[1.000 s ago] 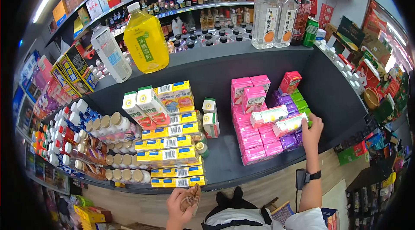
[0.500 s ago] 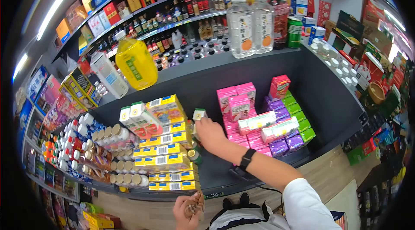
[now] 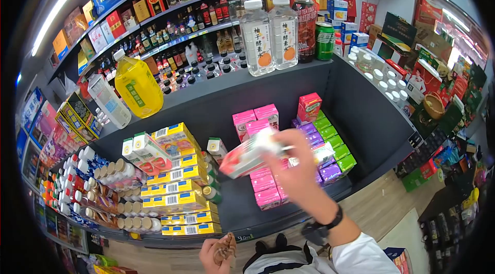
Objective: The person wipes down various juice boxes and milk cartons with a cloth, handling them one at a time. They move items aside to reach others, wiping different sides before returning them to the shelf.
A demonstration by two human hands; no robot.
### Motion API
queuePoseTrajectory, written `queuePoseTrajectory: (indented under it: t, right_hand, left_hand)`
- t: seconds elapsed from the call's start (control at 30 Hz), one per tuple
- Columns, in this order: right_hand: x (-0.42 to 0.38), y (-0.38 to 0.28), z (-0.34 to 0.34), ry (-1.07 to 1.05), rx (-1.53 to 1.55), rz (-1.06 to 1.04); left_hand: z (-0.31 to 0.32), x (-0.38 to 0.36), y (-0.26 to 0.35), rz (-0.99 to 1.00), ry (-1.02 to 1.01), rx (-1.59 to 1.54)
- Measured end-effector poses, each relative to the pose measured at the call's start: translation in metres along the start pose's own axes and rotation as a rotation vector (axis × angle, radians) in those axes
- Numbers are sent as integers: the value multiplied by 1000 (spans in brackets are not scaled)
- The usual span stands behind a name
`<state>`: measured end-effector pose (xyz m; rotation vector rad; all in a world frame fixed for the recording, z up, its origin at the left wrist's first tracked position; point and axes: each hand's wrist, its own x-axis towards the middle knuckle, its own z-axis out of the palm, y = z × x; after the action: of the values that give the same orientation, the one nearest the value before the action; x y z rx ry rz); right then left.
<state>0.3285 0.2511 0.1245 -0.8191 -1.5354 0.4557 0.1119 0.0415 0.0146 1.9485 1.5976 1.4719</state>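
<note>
My right hand (image 3: 296, 165), wearing a dark wristband (image 3: 335, 217), grips a white and red drink carton (image 3: 242, 158) by one end and holds it tilted above the pink boxes (image 3: 265, 191). Motion smears the hand and the carton. Another white carton (image 3: 322, 154) lies on the purple boxes (image 3: 330, 173), partly behind my fingers. To the left, a similar carton (image 3: 216, 148) stands on the display floor. At the front edge, my left hand (image 3: 210, 254) is closed around a brown, striped object (image 3: 225, 249) whose kind I cannot make out.
Yellow boxes (image 3: 178, 200) are stacked at the left, with two cartons (image 3: 147, 153) on top. Capped bottles (image 3: 136, 207) stand beside them. Along the dark bin's back ledge (image 3: 206, 93) are a yellow jug (image 3: 138, 86), clear bottles (image 3: 258, 39) and a green can (image 3: 324, 42).
My right hand has moved right from beside the yellow stacks and now holds a drink carton lifted off the pink boxes. My left hand keeps its brown object. The view has shifted slightly.
</note>
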Motion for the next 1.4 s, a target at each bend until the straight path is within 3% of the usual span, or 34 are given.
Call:
queuePoseTrajectory:
  t: [0.13, 0.2, 0.3, 0.43, 0.53, 0.63, 0.73, 0.8, 0.83, 0.87, 0.93, 1.0, 1.07, 1.1, 1.13, 1.2, 1.4]
  right_hand:
    - [24, 50, -91, 427, 243, 194]
    - [32, 85, -127, 509, 184, 307]
    - [28, 144, -154, 446, 226, 550]
    - [19, 197, -149, 426, 223, 645]
    - [15, 211, -142, 363, 123, 735]
    - [11, 223, -139, 226, -182, 680]
    - [9, 218, -136, 200, -462, 582]
    - [1, 237, -145, 143, -949, 232]
    - [8, 223, -145, 111, -801, 439]
    - [10, 228, -150, 138, -590, 519]
    - [15, 171, -133, 311, -949, 77]
    - [13, 101, -95, 246, -709, 136]
    - [-12, 63, -34, -59, -291, 198]
    - [-19, 42, 0, -217, -332, 108]
    - [-21, 36, 27, -412, -357, 7]
    - [-16, 34, 81, -595, -450, 3]
    - [-1, 103, 202, -622, -688, 37]
  left_hand:
    - [3, -4, -6, -28, -21, -24]
    - [8, -11, -14, -98, -26, -117]
    - [12, -7, -16, -109, -63, -152]
    - [13, 7, -1, -25, -110, -54]
    - [17, 7, -7, -94, -104, -108]
    - [14, 14, 8, -9, -145, 8]
    - [14, 11, 7, -67, -134, -31]
    - [14, 12, 4, -100, -131, -41]
    - [11, 12, 2, -122, -121, -35]
    - [8, 11, 1, -126, -110, -28]
    - [8, 11, 0, -128, -87, -26]
    - [5, 11, 1, -154, -68, -23]
    - [-1, 15, 1, -161, -75, -30]
    - [-4, 15, 0, -165, -72, -28]
    - [-7, 14, -1, -166, -71, -27]
    - [-15, 11, -6, -159, -62, -27]
    - [-44, -10, -21, -91, -4, -89]
